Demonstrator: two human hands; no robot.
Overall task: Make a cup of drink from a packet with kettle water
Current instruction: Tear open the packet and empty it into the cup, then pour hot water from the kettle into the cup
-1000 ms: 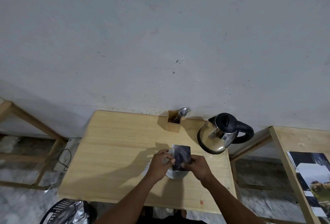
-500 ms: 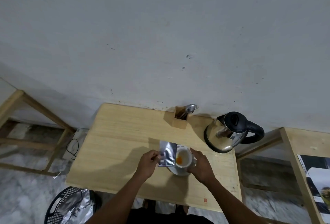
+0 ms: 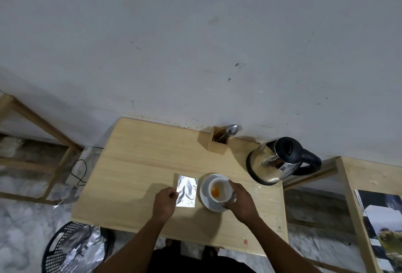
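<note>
Both forearms are bare from the lower edge of the picture up to the wrists, with no sleeve, watch, band or ring showing. The left hand [image 3: 164, 202] and the right hand [image 3: 242, 202] wear no gloves. Between the arms, at the bottom edge, lies dark, almost black clothing on the person's body.

Pale matt wood table [image 3: 139, 164]; mirror-shiny metal kettle [image 3: 272, 168] (black plastic lid); crinkled foil packet [image 3: 186, 191]

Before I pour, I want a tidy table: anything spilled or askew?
No spill shows. The orange powder sits inside the cup, which stands upright on its saucer. The packet lies flat beside it, and the kettle stands upright.
</note>
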